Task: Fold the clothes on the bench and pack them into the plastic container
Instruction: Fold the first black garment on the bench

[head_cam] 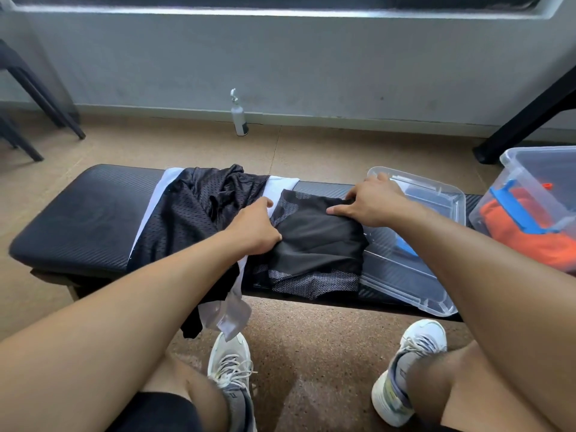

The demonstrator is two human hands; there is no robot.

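Head view is showing a dark folded garment (318, 241) lying on the black bench (78, 219), roughly at its middle, with a grey patterned edge sticking out along its near side. Its right edge is sitting just beside, perhaps touching, a clear lid (436, 244) lying flat on the bench. A likely slip: if the hands are lifting from the sides only, the loose fold may be sagging open in the middle, and that near edge may be dragging. A black mesh jersey (193, 207) with white trim is lying partly under the left side and hanging off the near edge, so it may be getting pulled along or sliding to the floor. The left hand (254, 227) is curling its fingers round the garment's left edge; the right hand (371, 202) is pressing on the far right corner, fingers spread and bent onto the cloth. The plastic container (536, 194), far right, is already holding orange clothing.
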